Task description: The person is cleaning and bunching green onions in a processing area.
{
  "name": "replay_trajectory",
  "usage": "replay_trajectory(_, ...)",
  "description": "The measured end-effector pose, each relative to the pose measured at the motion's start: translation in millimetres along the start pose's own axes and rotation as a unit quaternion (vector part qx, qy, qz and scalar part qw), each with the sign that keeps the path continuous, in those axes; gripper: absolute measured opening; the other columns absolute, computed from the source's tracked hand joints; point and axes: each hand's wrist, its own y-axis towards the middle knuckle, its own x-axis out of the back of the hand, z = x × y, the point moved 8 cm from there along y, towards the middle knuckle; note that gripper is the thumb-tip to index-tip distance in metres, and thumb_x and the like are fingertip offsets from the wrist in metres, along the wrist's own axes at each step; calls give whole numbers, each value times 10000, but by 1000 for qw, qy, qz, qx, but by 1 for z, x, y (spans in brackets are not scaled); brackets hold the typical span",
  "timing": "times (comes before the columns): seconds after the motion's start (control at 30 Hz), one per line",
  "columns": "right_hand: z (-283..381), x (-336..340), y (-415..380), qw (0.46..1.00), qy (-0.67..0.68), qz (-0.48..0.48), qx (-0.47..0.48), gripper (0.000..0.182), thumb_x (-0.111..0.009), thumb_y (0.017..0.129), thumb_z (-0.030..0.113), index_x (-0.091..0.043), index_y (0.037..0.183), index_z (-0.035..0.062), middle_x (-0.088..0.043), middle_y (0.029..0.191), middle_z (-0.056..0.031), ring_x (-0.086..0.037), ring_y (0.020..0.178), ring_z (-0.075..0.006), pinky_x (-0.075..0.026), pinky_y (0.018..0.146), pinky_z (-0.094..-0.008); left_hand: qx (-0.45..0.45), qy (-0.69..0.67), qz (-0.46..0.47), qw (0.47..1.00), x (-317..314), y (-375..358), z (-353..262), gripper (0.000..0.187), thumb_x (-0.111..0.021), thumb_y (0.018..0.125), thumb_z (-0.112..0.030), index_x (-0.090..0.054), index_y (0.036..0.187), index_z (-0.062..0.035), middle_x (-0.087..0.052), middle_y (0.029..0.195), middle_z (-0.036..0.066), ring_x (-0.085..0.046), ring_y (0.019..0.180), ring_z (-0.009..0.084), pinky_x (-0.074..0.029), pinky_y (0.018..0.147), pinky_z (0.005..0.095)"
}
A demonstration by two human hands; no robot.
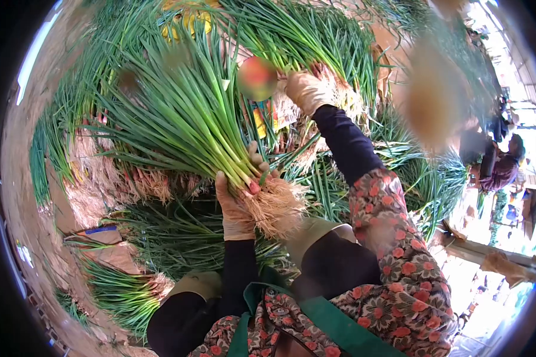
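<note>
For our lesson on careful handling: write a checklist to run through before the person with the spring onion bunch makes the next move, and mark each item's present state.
1. Left hand grips the bunch of spring onions just above the roots: ok.
2. Roots hang free of the pile below: ok.
3. Right hand has a firm hold on the bundles in the pile: cannot tell; it reaches in, but the grasp is hidden.
4. Both hands gloved: ok.
5. Bunch tied together: cannot tell, no band visible.
6. Leaves of the held bunch clear of the neighbouring bundles: not ok, they overlap the pile.
</note>
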Motion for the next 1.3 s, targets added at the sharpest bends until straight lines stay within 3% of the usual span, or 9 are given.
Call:
replay_trajectory(0.13, 45, -6, -47, 953, 110, -69, 272, 279, -527, 868, 213, -599, 1105, 83, -659, 959, -145, -663, 817, -237, -530, 693, -379, -55, 78, -59, 994, -6, -2, -10, 738, -606, 824, -428, -356, 1339, 38, -529, 1240, 183, -494, 1180, 323, -349, 1055, 460)
replay_trajectory(0.37, 85, -21, -183, 819, 360, 298, 333, 356, -485, 946, 337, -530, 1156, 53, -640, 937, -109, -622, 794, -190, -502, 706, -342, -46, 139, -163, 976, 12, -7, -10, 675, -546, 858, -433, -426, 1264, 92, -571, 1140, 234, -537, 1113, 331, -385, 1032, 433)
replay_trajectory(0.47, 74, -48, -145, 707, 622, 337, 21, 417, -470, 947, 410, -545, 1136, 46, -626, 872, -78, -577, 736, -154, -479, 650, -315, -41, 175, -162, 970, 22, -9, -14, 667, -551, 858, -425, -427, 1253, 97, -585, 1094, 215, -570, 1039, 311, -423, 996, 422)
replay_trajectory(0.67, 107, -48, -130, 594, 737, 302, -112, 289, -529, 939, 335, -609, 909, 59, -586, 655, -1, -510, 466, -84, -409, 423, -212, -74, 143, -154, 975, 34, -11, -15, 695, -579, 829, -476, -442, 1222, 81, -594, 990, 159, -562, 994, 274, -402, 990, 404)
replay_trajectory(0.77, 79, -51, -131, 793, 592, 143, -18, 383, -492, 942, 406, -630, 900, 51, -580, 593, -15, -520, 445, -113, -447, 461, -253, -55, 103, -75, 990, 33, -5, -10, 750, -612, 792, -519, -420, 1234, 55, -551, 1055, 150, -549, 1012, 274, -401, 980, 439)
replay_trajectory(0.87, -16, -102, -106, 734, 631, 133, -212, 436, -492, 938, 417, -657, 902, 15, -636, 717, -50, -589, 597, -122, -477, 503, -276, -22, 41, 51, 998, 21, -4, -10, 777, -599, 786, -560, -402, 1250, 32, -534, 1058, 150, -538, 1025, 275, -395, 966, 480)
replay_trajectory(1.0, 16, -94, -126, 747, 595, 289, -60, 454, -498, 928, 439, -608, 1166, 69, -655, 951, -42, -583, 654, -114, -503, 598, -237, -47, 42, -34, 997, 44, -17, -22, 831, -591, 747, -603, -402, 1288, -1, -552, 1090, 185, -571, 927, 350, -471, 805, 545)
replay_trajectory(1.07, 60, -86, -140, 493, 780, 333, -191, 455, -508, 923, 436, -595, 1192, 79, -643, 961, -30, -538, 613, -91, -465, 539, -225, -64, 19, -29, 997, 48, -16, -24, 853, -570, 756, -613, -371, 1318, -3, -560, 1079, 192, -572, 909, 362, -475, 766, 558)
replay_trajectory(1.3, 60, -53, -96, 675, 721, 152, -42, 245, -626, 885, 196, -656, 1026, -3, -697, 875, -60, -588, 699, -83, -470, 609, -230, -39, 106, -102, 988, 22, -10, -13, 812, -624, 788, -500, -354, 1314, 57, -550, 1143, 164, -534, 1041, 298, -448, 904, 457)
